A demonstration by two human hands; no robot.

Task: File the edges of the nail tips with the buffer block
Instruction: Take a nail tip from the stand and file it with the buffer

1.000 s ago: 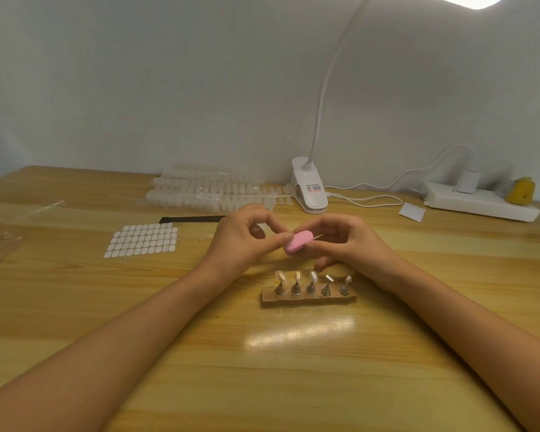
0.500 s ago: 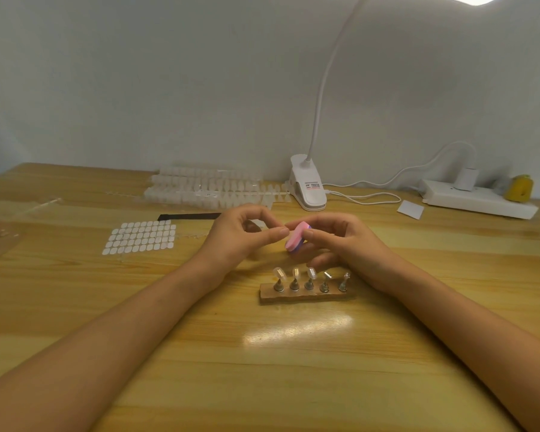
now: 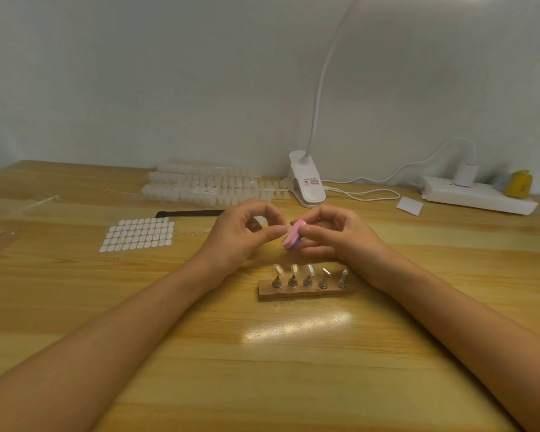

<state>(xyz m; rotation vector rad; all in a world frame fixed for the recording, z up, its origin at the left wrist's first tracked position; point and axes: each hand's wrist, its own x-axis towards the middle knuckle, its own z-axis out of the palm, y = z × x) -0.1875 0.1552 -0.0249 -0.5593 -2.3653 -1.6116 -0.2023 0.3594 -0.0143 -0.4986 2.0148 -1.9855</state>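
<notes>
My right hand (image 3: 334, 235) pinches a small pink buffer block (image 3: 292, 234) with a purple underside, held tilted above the table. My left hand (image 3: 240, 233) pinches a small clear nail tip (image 3: 289, 225) between thumb and forefinger, right against the block's upper end; the tip is mostly hidden by my fingers. In front of both hands a wooden stand (image 3: 303, 291) carries several metal holders, some topped with clear nail tips (image 3: 293, 271).
Strips of clear nail tips (image 3: 206, 185) lie at the back, with a black file (image 3: 187, 213) and a sheet of white adhesive tabs (image 3: 138, 234) to the left. A clip lamp (image 3: 306, 182), its cable, a white card (image 3: 409, 206) and a power strip (image 3: 477, 196) sit back right.
The pink block has turned from lying flat to standing tilted on edge in my right hand. Both hands stayed together above the stand.
</notes>
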